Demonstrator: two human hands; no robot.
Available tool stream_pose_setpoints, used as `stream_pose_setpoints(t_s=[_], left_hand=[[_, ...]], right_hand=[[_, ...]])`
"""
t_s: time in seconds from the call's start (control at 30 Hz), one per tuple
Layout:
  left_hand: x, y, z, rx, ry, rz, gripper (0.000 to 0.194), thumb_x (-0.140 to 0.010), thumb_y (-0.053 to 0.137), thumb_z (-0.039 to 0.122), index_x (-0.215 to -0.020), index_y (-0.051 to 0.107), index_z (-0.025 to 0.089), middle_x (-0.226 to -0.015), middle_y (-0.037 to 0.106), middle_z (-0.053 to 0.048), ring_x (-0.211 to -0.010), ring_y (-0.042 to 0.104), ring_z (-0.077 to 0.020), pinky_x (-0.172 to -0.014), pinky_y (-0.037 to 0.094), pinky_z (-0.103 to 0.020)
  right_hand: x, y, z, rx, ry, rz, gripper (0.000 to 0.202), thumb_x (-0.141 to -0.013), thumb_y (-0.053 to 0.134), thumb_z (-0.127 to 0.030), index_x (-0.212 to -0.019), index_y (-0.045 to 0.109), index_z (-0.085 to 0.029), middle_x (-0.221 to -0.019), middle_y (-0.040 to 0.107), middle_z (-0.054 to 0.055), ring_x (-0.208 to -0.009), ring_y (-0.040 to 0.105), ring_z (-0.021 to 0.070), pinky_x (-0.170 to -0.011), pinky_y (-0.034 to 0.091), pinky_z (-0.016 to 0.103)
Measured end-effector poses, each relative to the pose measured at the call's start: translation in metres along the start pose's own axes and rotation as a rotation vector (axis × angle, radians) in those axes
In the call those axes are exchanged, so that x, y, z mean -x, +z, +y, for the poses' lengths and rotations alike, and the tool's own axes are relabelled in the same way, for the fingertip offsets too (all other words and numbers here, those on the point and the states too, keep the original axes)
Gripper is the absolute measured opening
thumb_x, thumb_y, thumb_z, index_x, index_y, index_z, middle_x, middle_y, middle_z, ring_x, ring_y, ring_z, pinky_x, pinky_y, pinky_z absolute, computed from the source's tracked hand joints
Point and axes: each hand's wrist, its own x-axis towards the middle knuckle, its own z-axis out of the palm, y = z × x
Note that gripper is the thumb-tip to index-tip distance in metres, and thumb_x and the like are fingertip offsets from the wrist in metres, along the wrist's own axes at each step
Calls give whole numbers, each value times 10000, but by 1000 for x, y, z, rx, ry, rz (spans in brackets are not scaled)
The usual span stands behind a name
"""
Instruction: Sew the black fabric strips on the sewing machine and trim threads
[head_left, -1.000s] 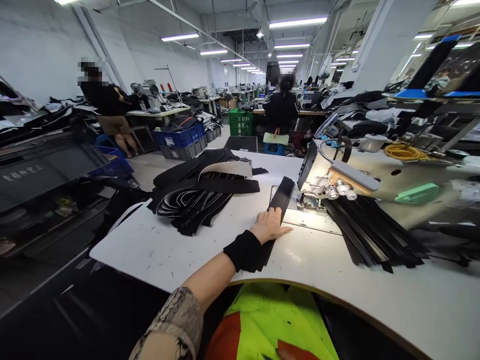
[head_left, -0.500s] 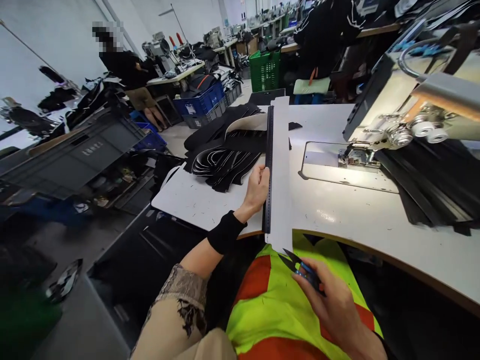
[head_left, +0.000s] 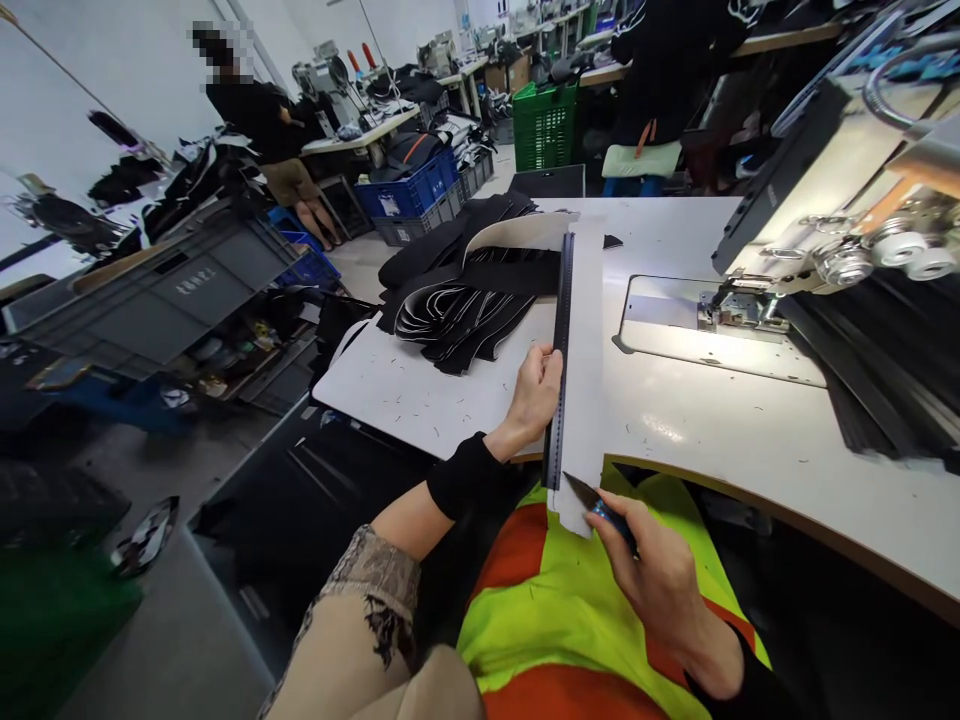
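Fabric [head_left: 427, 262] and sewing machine [head_left: 814, 185] are flanking the strip [head_left: 585, 390]. Left hand [head_left: 534, 393] is grasping it, right hand [head_left: 661, 568] gripping snips [head_left: 584, 493].

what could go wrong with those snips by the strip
The snips in the right hand have their tip at the lower end of the pale strip; a slip might nick it. That end overhangs the table, so it could flex, as the left hand grips farther up.
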Motion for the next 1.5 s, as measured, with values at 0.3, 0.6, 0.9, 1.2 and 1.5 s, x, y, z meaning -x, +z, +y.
stream_pose_setpoints(t_s=[0.3,0.6,0.9,1.2,1.5], left_hand=[[3,-3,-1,-4,-32,-35,132,-907,390,243,-948,476,153,-661,497,27,-535,461,-71,-495,390,-177],[6,2,-6,-1,-63,-63,132,-908,376,244,-934,466,151,-638,484,30,-516,447,-70,-468,390,-175],[3,4,-11,-5,-77,-58,118,-902,387,245,-924,465,159,-624,485,37,-507,446,-70,-464,377,-172],[7,7,-12,-16,-103,-75,142,-904,373,242,-946,464,142,-608,477,32,-503,446,-77,-461,373,-177],[54,-49,-8,-778,508,-119,400,-824,417,75,-1205,477,180,-916,551,-55,-850,546,-151,-785,492,-290]], right_hand=[[2,-4,-2,-62,-65,-101,167,-917,421,-244,-1029,497,-145,-764,669,65,-644,652,145,-539,520,217],[5,-2,2,-43,-106,-88,166,-919,418,-233,-1020,500,-130,-743,661,70,-622,643,149,-523,509,231],[7,-1,5,-77,-60,-101,180,-916,426,-240,-1028,499,-119,-771,666,84,-655,649,151,-551,512,226],[11,5,9,-84,-57,-12,131,-886,470,-177,-995,529,-133,-729,656,55,-611,635,140,-533,497,215],[3,-48,56,-234,475,86,205,-847,527,-332,-1009,551,-208,-804,649,15,-637,614,120,-542,504,180]])
